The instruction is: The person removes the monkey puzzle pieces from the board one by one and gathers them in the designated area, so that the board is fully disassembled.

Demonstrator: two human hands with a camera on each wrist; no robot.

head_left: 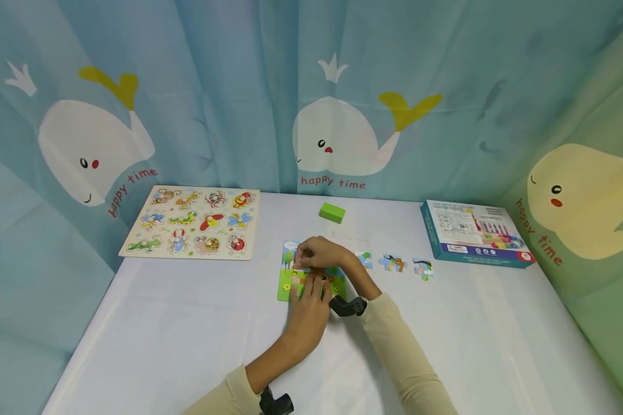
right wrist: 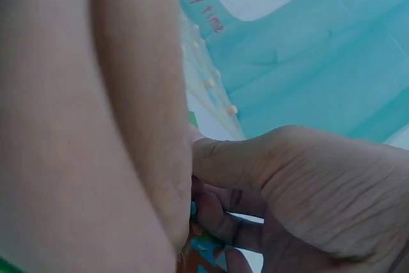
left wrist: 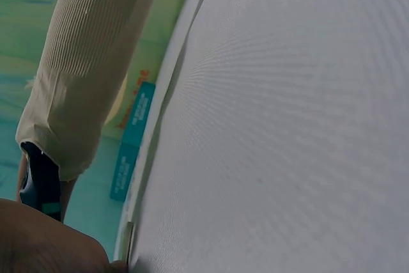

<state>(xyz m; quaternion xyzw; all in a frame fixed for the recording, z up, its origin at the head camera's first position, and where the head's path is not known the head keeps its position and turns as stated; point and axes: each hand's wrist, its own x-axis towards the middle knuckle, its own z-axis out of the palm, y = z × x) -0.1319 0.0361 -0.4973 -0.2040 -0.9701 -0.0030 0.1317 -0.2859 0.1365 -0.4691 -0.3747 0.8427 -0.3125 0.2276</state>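
A small jigsaw puzzle [head_left: 285, 291] with a green and blue picture lies on the white table, largely covered by both hands. My left hand [head_left: 309, 314] rests on its lower part with the fingers extended and spread. Over the upper left of the puzzle, my right hand [head_left: 324, 253] pinches a small puzzle piece [head_left: 297, 264] between thumb and fingers; the piece is mostly hidden. In the right wrist view, the right hand [right wrist: 319, 196] has its fingers curled behind the left hand [right wrist: 137, 132]. Loose puzzle pieces [head_left: 393, 263] lie in a row to the right.
A wooden peg board [head_left: 187, 222] with insect pictures lies at the back left. Behind the puzzle is a green block [head_left: 332, 212]. A flat teal box [head_left: 477, 233] lies at the back right. Curtains with whale prints [head_left: 342, 138] hang around the table.
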